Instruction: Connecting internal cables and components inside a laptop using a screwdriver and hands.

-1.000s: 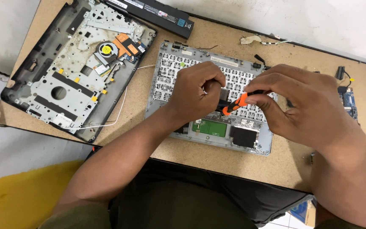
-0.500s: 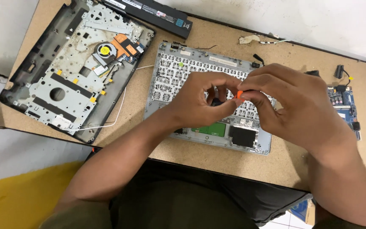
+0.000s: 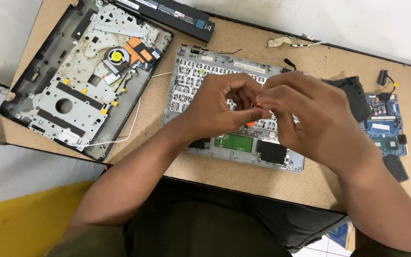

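An upturned grey laptop palmrest with the keyboard's back lies in the middle of the brown table. Both my hands meet just above it. My right hand is closed around a small orange-handled screwdriver, of which only a sliver shows between the fingers. My left hand pinches the same tool's end with thumb and fingertips. A green circuit board and a black patch sit on the palmrest below my hands.
A laptop bottom case with a fan and orange parts lies at the left, a white wire trailing from it. A black battery rests at the back. A blue motherboard and a black pad are at the right.
Both hands have lifted off the palmrest and drawn together. The screwdriver, plainly seen in my right hand before, is now almost hidden between the fingers.
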